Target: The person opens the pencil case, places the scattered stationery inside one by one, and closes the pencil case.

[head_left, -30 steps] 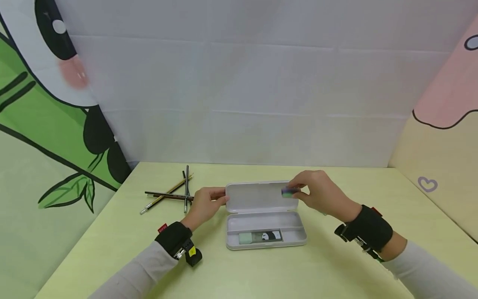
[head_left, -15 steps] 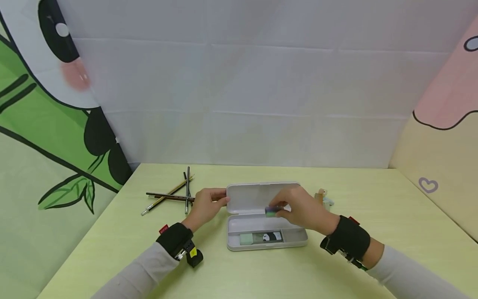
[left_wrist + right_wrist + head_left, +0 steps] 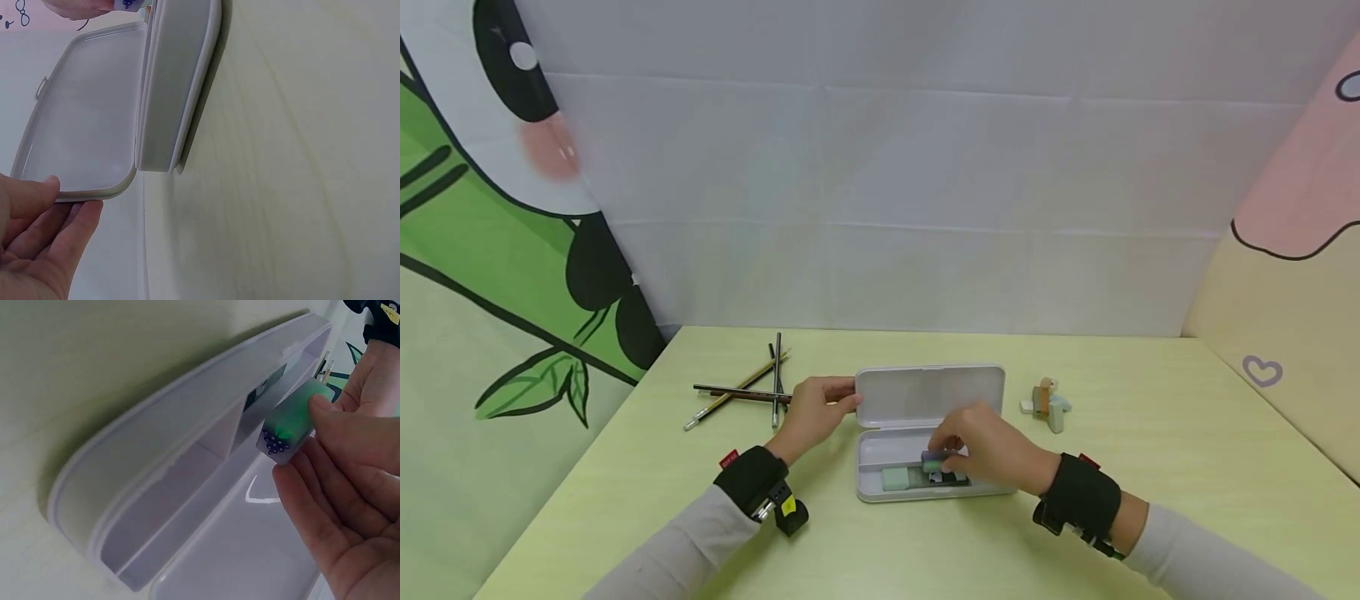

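A pale pencil case (image 3: pixel 872 448) lies with its lid (image 3: pixel 895 396) raised. My left hand (image 3: pixel 812 414) pinches the lid's left edge between thumb and fingers, as the left wrist view also shows. Between the thumb and fingers of my right hand (image 3: pixel 992 443) is a small green-and-purple eraser (image 3: pixel 292 422) with a grape print. That hand holds it tilted over the case's front compartment. Inside this compartment rests a mint-and-grey panda-printed piece (image 3: pixel 895 479), its right part half hidden behind the right hand and the eraser.
Several pencils (image 3: pixel 733 398) lie crossed on the table left of the case, near the left hand. Right of the case sits a small cluster of brown, blue and white pieces (image 3: pixel 1045 404). A pale cloth wall (image 3: pixel 925 208) stands behind the table.
My right hand has moved left and down with the eraser, from beside the raised lid to over the front compartment. The left hand has stayed on the lid.
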Tool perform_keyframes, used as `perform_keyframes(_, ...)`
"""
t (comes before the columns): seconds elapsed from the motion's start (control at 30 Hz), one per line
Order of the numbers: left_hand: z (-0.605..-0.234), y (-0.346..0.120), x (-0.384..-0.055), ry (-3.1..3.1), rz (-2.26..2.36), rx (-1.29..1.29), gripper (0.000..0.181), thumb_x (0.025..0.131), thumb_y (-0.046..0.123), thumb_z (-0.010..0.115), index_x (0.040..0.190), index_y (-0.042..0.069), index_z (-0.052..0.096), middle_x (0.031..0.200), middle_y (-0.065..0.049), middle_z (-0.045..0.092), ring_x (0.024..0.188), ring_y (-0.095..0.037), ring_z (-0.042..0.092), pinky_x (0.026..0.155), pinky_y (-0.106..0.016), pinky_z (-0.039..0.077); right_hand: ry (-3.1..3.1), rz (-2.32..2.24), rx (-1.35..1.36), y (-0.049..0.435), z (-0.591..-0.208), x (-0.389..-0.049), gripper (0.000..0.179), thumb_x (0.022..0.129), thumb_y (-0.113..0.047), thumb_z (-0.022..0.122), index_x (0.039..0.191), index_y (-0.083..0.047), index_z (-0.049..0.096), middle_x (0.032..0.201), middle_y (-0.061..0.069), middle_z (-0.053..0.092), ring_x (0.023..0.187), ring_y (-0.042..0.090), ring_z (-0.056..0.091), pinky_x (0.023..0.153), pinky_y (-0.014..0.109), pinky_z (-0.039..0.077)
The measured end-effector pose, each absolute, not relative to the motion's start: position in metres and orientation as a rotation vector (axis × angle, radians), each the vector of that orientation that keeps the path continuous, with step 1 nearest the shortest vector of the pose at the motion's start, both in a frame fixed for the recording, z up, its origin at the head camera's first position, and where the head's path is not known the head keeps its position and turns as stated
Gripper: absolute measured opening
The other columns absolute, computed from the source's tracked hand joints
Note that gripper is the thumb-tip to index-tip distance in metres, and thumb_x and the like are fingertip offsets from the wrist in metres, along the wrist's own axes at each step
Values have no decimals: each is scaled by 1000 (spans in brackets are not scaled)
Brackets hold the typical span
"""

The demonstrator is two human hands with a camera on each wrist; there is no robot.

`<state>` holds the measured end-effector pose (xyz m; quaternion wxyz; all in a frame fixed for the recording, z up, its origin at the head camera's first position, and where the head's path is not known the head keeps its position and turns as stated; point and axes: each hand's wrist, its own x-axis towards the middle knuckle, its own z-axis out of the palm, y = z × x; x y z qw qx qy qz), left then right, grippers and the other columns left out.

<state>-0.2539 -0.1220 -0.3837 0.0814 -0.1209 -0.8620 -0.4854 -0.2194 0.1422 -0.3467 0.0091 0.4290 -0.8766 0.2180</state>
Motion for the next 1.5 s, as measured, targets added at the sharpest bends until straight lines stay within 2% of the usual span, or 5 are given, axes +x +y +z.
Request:
perform_keyframes(0.63, -383, -119, -249, -2583, -1452, -331, 28, 87, 4, 68, 115, 1, 70, 101, -17, 74, 96, -28, 72, 75, -32, 59, -2780, 666, 1318, 152, -362, -218, 16, 75, -1, 78, 89, -9, 76, 84, -1, 73, 74, 3, 61, 66, 16, 51)
perform_keyframes(1.07, -382, -119, -249, -2571, -1414, -338, 28, 86, 3, 69, 113, 1, 70, 99, -16, 75, 94, -28, 73, 70, -26, 58, -2753, 644, 1328, 152, -363, -218, 16, 76, -3, 78, 90, -8, 75, 87, 1, 74, 76, 4, 63, 67, 19, 53)
perform_keyframes(1.5, -380, -120, -249, -2579, -1409, -353, 28, 87, 4, 68, 114, 0, 70, 100, -17, 75, 95, -29, 72, 74, -31, 60, -2777, 634, 1318, 151, -364, -220, 17, 77, -3, 77, 93, -9, 76, 90, 0, 74, 81, 5, 65, 68, 19, 54)
